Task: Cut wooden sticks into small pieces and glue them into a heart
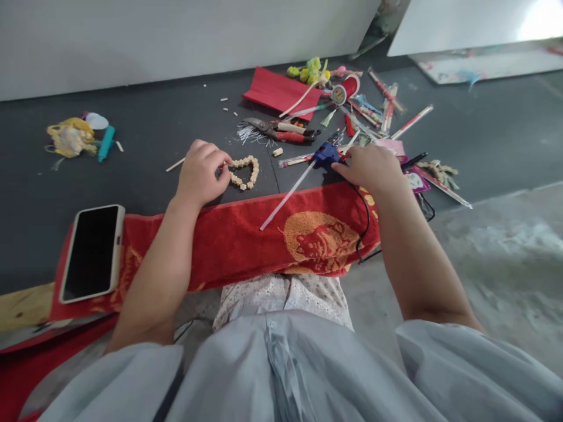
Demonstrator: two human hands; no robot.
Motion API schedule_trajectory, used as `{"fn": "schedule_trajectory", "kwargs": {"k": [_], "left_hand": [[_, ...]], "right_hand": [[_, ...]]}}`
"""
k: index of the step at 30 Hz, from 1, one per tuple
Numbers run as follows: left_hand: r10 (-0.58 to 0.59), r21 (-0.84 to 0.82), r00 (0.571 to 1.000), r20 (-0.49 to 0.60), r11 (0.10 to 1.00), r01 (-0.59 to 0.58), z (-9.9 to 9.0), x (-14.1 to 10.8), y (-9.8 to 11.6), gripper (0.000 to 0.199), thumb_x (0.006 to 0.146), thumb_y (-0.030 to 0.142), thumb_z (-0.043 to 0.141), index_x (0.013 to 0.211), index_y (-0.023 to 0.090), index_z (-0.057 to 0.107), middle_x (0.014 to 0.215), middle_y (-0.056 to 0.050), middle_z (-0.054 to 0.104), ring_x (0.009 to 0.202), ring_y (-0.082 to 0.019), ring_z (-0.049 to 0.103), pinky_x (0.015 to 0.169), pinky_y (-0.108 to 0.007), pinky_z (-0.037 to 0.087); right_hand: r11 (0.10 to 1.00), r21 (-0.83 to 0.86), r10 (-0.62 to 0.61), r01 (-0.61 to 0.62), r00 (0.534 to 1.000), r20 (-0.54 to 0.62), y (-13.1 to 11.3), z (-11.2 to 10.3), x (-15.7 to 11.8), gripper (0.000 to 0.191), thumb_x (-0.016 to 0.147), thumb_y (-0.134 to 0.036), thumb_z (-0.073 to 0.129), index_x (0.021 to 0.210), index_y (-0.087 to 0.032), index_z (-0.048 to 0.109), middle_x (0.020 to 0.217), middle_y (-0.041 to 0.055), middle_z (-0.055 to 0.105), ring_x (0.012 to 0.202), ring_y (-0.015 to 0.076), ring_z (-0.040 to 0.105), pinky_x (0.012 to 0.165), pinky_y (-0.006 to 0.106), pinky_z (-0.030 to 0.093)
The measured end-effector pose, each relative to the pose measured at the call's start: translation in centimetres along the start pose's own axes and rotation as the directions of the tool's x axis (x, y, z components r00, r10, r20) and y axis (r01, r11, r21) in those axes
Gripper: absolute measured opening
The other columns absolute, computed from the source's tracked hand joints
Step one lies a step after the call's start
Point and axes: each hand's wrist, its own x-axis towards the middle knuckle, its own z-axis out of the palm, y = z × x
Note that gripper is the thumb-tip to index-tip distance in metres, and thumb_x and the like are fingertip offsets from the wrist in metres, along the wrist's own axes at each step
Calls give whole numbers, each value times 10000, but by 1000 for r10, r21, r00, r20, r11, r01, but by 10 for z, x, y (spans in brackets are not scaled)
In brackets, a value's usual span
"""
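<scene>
My left hand [203,171] pinches the left side of a small heart-shaped ring [253,176] made of pale, bead-like pieces. The ring is just above the dark tabletop, or resting on it; I cannot tell which. My right hand [372,167] is closed at a blue glue gun [328,153], thumb along its near side and the other fingers mostly hidden. From the gun a long translucent glue stick [288,196] slants toward me over a red towel [246,234] with a yellow pattern. A short pale piece [277,152] lies between the hands.
Pruning shears [281,130] lie beyond the hands, near red paper [281,94] and a spool of red thread [346,89]. Wrapped sticks [411,122] clutter the right. A phone [93,252] rests on the towel; a teal glue-like tube [106,143] lies at far left.
</scene>
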Motion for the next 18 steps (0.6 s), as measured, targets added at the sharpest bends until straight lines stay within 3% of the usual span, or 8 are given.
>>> {"fn": "schedule_trajectory", "kwargs": {"k": [6, 9, 14, 18], "left_hand": [[-82, -37, 986, -143, 996, 77, 4, -2, -7, 143, 837, 169, 510, 815, 241, 632, 854, -74, 657, 1007, -273, 620, 980, -475, 501], [-147, -79, 975, -165, 988, 136, 7, -2, -11, 142, 817, 139, 522, 801, 248, 611, 841, -65, 638, 986, -263, 608, 985, -475, 493], [-224, -145, 958, -177, 969, 200, 12, -2, -14, 142, 784, 111, 558, 770, 250, 581, 831, -54, 612, 987, -259, 592, 1004, -476, 474], [-265, -134, 933, -244, 962, 238, 13, -3, -13, 143, 769, 99, 567, 777, 240, 589, 822, -46, 613, 952, -246, 601, 973, -453, 485]], "right_hand": [[999, 16, 31, -31, 998, -45, -7, 10, 4, 522, 931, -475, 587, 1225, -51, 666, 1191, 268, 704, 1125, 425, 672, 866, 491, 538], [999, 29, 41, -40, 999, -34, -8, 13, 10, 534, 923, -461, 594, 1232, -31, 661, 1217, 281, 689, 1148, 448, 659, 886, 510, 538], [999, 46, -5, 7, 999, -53, -8, 20, 12, 482, 953, -372, 514, 1238, 0, 627, 1205, 290, 682, 1156, 430, 652, 907, 487, 526], [999, 44, -5, 12, 989, -145, -7, 18, 4, 508, 989, -388, 435, 1239, 29, 584, 1212, 316, 658, 1172, 416, 634, 923, 476, 504]]}}
